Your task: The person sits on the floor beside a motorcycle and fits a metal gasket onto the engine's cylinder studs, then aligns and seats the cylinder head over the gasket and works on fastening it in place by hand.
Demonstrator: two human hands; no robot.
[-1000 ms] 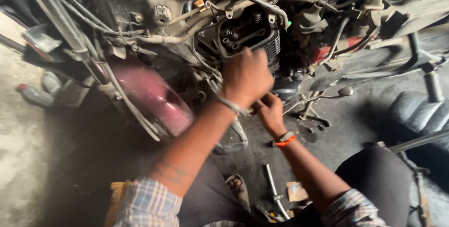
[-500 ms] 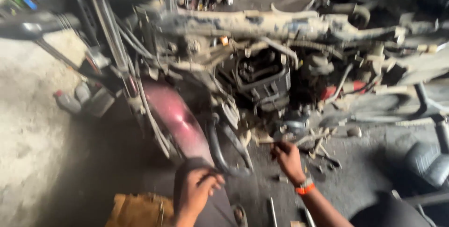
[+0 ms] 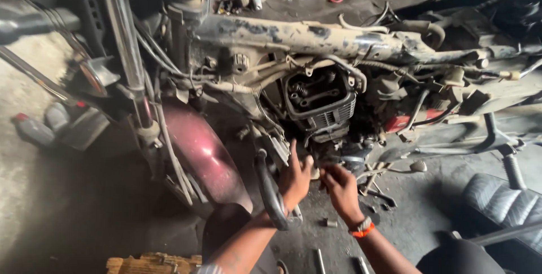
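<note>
maroon fender [image 3: 206,158], orange wristband [image 3: 364,231], black seat [image 3: 505,203]

Both bare forearms reach forward side by side, the left hand [image 3: 294,179] raised with fingers spread and half curled, the right hand [image 3: 341,188] just beside it, palm down, fingers bent, an orange band round its wrist.

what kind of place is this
Most likely a motorcycle repair workshop. A stripped motorcycle frame with its engine opened stands on a stained concrete floor, loose parts and tools lie about, and both hands, left hand and right hand, work under the engine.
</note>
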